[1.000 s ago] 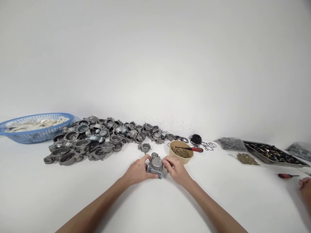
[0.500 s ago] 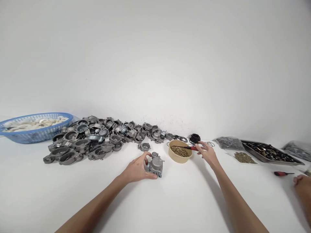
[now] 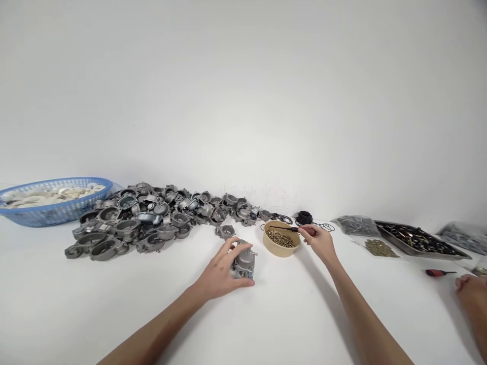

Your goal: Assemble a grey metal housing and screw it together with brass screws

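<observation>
"What's the setting?"
"A white table (image 3: 281, 314) whose far edge meets a pale wall (image 3: 243, 91)."
"And the hands?"
"The left hand (image 3: 222, 271) curls around a metal housing (image 3: 245, 259) at the middle of the table. The right hand (image 3: 319, 242) grips a screwdriver (image 3: 310, 231), its shaft over the bowl of screws (image 3: 280, 251)."
"Where's the room?"
"Bare tabletop spreads between the forearms. A pile of castings (image 3: 127, 225) bounds the far left; a metal tray (image 3: 422, 248) lies far right, with another person's hand (image 3: 470, 289) nearer."
</observation>
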{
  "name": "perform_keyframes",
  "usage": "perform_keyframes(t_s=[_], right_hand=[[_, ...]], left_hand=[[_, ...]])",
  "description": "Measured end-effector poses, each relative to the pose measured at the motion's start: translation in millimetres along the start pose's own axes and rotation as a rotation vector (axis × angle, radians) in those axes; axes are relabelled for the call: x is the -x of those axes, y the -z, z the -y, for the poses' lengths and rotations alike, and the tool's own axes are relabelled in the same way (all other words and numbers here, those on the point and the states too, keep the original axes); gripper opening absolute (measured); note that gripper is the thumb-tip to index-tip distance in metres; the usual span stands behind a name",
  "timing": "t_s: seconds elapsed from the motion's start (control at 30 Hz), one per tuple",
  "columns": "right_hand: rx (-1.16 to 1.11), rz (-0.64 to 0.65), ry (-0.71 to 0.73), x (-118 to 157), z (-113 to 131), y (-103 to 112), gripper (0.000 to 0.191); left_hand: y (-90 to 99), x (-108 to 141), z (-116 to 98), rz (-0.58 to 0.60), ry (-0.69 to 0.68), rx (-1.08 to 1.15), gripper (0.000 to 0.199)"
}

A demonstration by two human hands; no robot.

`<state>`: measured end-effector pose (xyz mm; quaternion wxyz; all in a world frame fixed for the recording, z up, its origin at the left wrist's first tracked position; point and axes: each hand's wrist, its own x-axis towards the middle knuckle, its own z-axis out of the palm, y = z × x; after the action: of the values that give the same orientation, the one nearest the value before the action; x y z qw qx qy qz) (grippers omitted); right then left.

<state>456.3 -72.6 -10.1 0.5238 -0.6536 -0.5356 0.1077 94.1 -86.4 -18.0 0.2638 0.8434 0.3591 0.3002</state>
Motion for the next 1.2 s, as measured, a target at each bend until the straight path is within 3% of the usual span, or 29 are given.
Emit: perform_keyframes(t_s=[0.3,0.53,0.67,1.07,1.2], right_hand=[[-0.134,-0.043,-0.036,-1,10,10,0.047],[0.1,-0.019,-0.01,0,0,1,0.041],[0.116,0.021,-0.015,0,-4,-4,0.04],[-0.149,0.004,-0.083,2,14,7,0.042],[-0.275,0.016,-0.068,3,22,11,0.041]], left_hand=[[-1.7,0,-3,0.045,0.062,0.117,0.065],[-6.1,0,-8,0.012,0.018,0.168,0.054],[-3.8,0,-10,0.008,0.009,0.169,0.054],[5.3,0,-12,0.023,0.028,0.194,0.069],[8.4,-2,-10,-0.024,0.073,0.19,0.07]])
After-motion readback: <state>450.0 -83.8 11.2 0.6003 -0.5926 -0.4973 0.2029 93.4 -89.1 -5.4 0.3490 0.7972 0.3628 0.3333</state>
